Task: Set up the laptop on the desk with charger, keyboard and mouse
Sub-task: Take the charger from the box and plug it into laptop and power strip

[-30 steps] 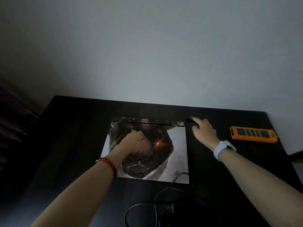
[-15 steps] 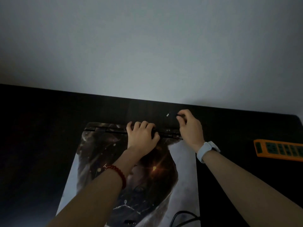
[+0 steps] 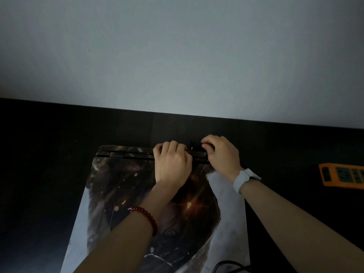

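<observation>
We are early: the closed laptop lies near the desk's back edge. Our left hand curls over its hinge edge; our right hand pinches the charger plug there. Keyboard and mouse unseen; power strip waits unplugged, we judge.
</observation>
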`<state>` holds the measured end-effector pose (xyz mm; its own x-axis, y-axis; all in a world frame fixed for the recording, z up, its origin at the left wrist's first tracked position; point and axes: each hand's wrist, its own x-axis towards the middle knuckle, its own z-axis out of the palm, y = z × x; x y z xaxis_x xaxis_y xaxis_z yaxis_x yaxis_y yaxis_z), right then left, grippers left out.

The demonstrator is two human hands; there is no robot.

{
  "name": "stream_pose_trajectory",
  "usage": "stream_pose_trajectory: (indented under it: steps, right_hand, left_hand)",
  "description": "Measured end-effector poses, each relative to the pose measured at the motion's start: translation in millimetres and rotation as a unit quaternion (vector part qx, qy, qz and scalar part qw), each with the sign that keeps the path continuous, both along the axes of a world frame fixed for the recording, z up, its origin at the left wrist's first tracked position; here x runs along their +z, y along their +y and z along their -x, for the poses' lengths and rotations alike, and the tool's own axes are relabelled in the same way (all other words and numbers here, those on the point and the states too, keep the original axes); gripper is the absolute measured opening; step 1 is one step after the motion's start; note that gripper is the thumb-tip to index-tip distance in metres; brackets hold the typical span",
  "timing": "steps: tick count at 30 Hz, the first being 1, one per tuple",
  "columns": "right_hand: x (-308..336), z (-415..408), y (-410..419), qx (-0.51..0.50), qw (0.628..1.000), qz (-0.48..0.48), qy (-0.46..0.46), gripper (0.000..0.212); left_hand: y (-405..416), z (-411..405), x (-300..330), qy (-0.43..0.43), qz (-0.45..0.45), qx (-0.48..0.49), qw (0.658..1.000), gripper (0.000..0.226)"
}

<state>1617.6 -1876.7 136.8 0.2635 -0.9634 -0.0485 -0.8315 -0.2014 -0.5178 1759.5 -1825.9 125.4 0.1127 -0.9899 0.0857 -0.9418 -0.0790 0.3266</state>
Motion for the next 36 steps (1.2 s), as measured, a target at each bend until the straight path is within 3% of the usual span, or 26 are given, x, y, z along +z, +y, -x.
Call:
stream_pose_trajectory:
  steps: [13,20,36]
  right_hand:
    - [-0.4,-3.7,-9.6,0.05,0.998,-0.038,-0.006,0.013]
    - [0.5,1.3,-13.2,0.067,0.995,-0.069,-0.012,0.016]
    - [0.0,0.0,-6.0,0.104,0.993,0.018,0.047,0.02]
  left_hand:
    - [-0.3,-0.9,0.4,0.007,0.001,0.016,1.0,0.029]
    - [-3.0,-4.0,-1.1,0.001,-0.015,-0.018,1.0,0.05]
    - [-7.5,-0.7,-1.0,-0.017,-0.047,-0.01,0.999,0.038]
